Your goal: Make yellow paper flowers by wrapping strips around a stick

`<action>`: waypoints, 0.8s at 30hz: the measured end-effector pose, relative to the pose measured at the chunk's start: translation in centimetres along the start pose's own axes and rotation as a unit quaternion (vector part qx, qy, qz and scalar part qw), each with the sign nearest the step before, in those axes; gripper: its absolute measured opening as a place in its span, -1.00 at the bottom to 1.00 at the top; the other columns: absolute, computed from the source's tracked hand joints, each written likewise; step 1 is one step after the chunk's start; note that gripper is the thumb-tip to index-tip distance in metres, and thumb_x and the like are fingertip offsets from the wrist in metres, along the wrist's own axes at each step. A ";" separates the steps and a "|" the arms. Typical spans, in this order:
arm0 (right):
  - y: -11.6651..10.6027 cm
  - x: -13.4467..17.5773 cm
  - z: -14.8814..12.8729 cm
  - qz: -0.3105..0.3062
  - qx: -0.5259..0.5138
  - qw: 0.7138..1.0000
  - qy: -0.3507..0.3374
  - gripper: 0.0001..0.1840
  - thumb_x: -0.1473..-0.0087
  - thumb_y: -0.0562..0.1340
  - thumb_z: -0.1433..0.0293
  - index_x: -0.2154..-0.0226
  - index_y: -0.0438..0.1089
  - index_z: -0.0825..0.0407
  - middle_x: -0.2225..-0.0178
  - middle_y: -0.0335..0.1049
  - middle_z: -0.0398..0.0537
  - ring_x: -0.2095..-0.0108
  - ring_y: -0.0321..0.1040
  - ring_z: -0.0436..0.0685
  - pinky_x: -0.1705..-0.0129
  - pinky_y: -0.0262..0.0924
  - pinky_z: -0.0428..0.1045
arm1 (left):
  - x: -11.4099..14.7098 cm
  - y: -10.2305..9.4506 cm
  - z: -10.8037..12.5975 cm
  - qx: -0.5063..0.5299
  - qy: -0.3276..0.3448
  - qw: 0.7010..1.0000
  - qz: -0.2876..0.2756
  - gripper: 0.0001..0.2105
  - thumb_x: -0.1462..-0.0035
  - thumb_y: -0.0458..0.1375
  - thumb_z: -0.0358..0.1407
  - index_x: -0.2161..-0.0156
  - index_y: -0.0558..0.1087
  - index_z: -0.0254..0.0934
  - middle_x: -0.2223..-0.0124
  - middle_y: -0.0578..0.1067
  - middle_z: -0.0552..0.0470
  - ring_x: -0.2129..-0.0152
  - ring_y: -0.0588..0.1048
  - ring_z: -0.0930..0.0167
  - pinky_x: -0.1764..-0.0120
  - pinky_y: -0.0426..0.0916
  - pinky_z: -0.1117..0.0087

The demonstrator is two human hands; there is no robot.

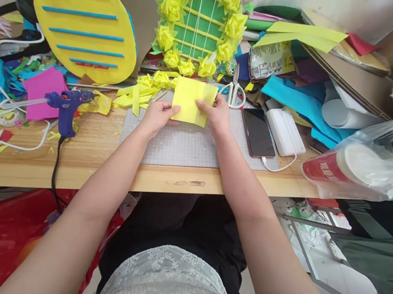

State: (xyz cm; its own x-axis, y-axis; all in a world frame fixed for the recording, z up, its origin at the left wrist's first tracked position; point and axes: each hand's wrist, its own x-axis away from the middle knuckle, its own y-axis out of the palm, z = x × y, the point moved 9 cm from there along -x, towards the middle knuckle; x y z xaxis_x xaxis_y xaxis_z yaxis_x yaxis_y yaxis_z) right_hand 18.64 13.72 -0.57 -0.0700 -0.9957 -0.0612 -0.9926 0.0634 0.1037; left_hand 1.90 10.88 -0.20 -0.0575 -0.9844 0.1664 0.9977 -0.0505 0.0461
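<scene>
A square of yellow paper [191, 100] is held up just over the grey cutting mat [184, 147]. My left hand [158, 116] pinches its lower left corner between thumb and fingers. At the right edge, my right hand [219, 115] grips the same paper, thumb lying across its front. Whether it is one sheet or several layers I cannot tell. Left of the paper lie yellow paper strips [135, 95] and small folded yellow pieces [161, 79]. White-handled scissors [234, 90] rest behind my right hand, blades pointing away.
A purple glue gun [68, 109] and pink paper [44, 92] lie at left. A phone [258, 133] and a white power bank [285, 132] sit at right, near a bagged cup [330, 163]. Behind stand a yellow board [89, 24] and a green flower-trimmed panel [203, 21].
</scene>
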 end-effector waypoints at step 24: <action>0.6 1.1 -1.0 -0.029 0.065 0.996 0.045 -0.49 0.36 0.40 0.15 0.35 0.22 -0.04 0.28 0.45 -0.10 0.18 0.40 0.12 0.10 0.34 0.11 | -0.7 -1.7 -0.3 0.059 0.045 0.993 0.088 -0.82 0.27 0.30 -0.42 0.43 0.51 -0.37 0.42 0.55 -0.03 0.44 0.53 0.35 0.29 0.45 0.28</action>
State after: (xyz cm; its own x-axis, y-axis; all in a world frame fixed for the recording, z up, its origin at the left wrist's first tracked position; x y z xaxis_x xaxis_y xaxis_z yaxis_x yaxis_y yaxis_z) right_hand 18.06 12.55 0.40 -0.0091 -0.9996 0.0256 -0.9996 0.0084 -0.0268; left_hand 0.25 11.65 -0.72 0.1258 -0.9877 0.0933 0.9804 0.1382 0.1402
